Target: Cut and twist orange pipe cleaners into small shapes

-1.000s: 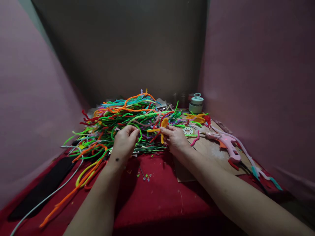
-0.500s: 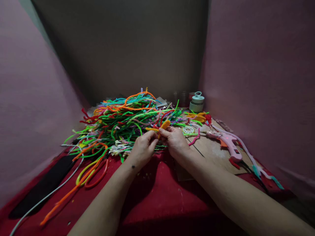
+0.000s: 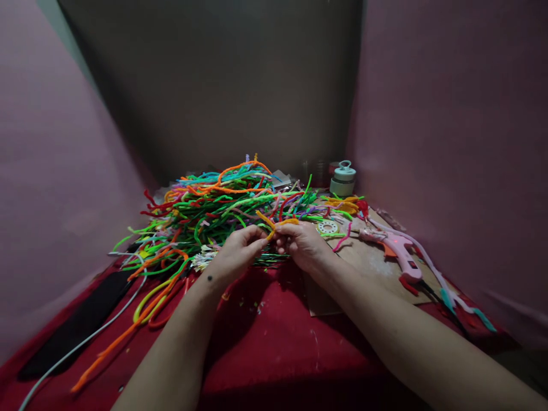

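Note:
Between my two hands is a yellow-orange pipe cleaner point(image 3: 266, 217), bent, with one end pointing up to the left and another part lying along my right fingers. My left hand point(image 3: 242, 246) pinches it near its lower bend, thumb against forefinger. My right hand point(image 3: 303, 242) grips the other part between thumb and fingers, its fingertips close to the left ones. Just behind both hands rises a large heap of coloured pipe cleaners point(image 3: 214, 205), mostly green, with red, orange and blue ones. White-tipped stems point(image 3: 202, 258) lie beside my left hand.
A pink glue gun point(image 3: 398, 248) lies on a brown board point(image 3: 368, 273) at the right, its cord trailing. Near it are a white ring-shaped spool point(image 3: 327, 227) and a light-blue lidded container point(image 3: 342, 178). A black flat item point(image 3: 77, 325) and a white cable point(image 3: 92, 334) lie on the red cloth point(image 3: 274, 342) at left.
My left hand has shifted slightly left and turned. The pipe cleaner has been re-bent: its loop beside my right thumb has tipped down to the right, and its left end now points upward.

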Available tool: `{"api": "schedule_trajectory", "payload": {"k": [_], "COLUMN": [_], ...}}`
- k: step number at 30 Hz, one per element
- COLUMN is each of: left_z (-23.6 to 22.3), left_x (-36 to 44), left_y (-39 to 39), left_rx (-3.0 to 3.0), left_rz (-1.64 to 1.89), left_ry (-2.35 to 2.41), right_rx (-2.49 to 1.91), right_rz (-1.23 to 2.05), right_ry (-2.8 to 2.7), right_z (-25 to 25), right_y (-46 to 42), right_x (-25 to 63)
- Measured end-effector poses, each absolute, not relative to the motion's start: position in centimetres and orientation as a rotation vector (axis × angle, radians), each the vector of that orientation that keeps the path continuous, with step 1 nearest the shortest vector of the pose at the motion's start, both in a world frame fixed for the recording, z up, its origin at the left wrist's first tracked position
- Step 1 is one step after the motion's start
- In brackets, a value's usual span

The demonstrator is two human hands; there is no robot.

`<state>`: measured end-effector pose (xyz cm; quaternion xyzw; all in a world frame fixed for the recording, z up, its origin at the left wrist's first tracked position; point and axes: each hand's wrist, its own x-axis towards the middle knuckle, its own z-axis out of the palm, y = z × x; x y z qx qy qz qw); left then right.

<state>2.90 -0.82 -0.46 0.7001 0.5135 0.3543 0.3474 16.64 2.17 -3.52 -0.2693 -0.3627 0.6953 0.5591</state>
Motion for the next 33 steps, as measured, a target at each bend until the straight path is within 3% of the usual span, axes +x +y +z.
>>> {"api": "schedule_trajectory", "payload": {"k": [7, 17, 22, 29, 33], "left_z": [-1.0, -1.9, -2.2, -2.1, -1.3], "left_x": [3.2, 3.7, 3.1, 2.9, 2.9], "left_y": [-0.7, -0.5, -0.3, -0.8, -1.0], "left_rx": [1.521, 1.486, 1.684, 2.714, 2.354], "left_rz": [1.119, 1.320, 1.370, 1.243, 1.270], "left_ry": [1.073, 1.196, 1.196, 1.226, 1.199], "right_rx": [-0.643, -0.790, -0.791, -0.823, -0.789], "right_rz": [1.612, 1.482, 1.622, 1.977, 1.886], "right_ry": [-1.021, -1.098, -1.068, -0.824, -0.898], "right_z": [-3.6, -3.3, -2.9, -2.7, -2.9], "right_y": [1.8, 1.5, 1.4, 2.2, 2.1], "right_x": [16.4, 16.4, 16.8, 17.4, 17.4]}}
